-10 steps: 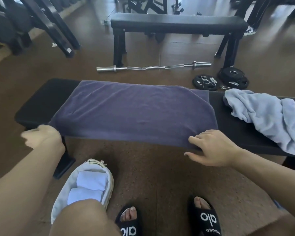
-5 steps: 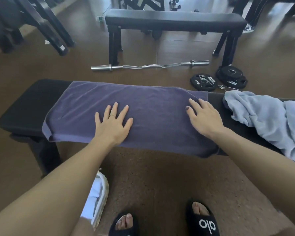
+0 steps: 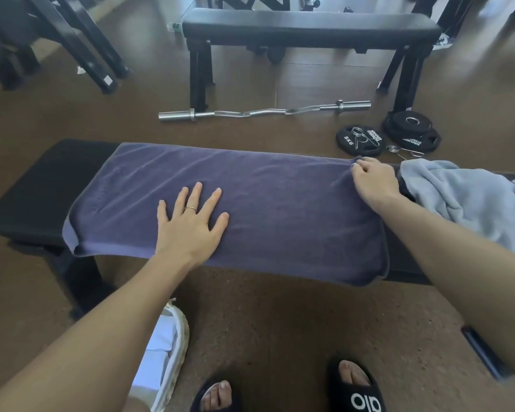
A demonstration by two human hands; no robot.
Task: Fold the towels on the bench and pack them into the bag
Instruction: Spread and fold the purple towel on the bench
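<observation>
- Nearest me, by my left leg, the bag (image 3: 177, 349) sits on the floor with pale folded towels (image 3: 158, 346) already inside, partly hidden by my forearm
- My left hand (image 3: 192, 223) lies flat with fingers spread on the purple towel (image 3: 280, 209), pressing it down and gripping nothing
- The purple towel is laid out along the bench (image 3: 33, 197), its near edge drooping over the front
- It looks soft, light and floppy; I judge it will sag wherever I don't support it, so corners are the place to take it, with a palm pinning the middle
- My right hand (image 3: 372, 181) is at the towel's far right corner, fingers curled and pinching the cloth there
- From that corner I judge the next fold goes leftward across the length
- Just beside it, to the right, the light blue towel (image 3: 470, 200) lies crumpled on the bench, not yet folded
- Further off on the floor lie a curl bar (image 3: 265, 111) and weight plates (image 3: 411, 129), then a second bench (image 3: 309, 28)
</observation>
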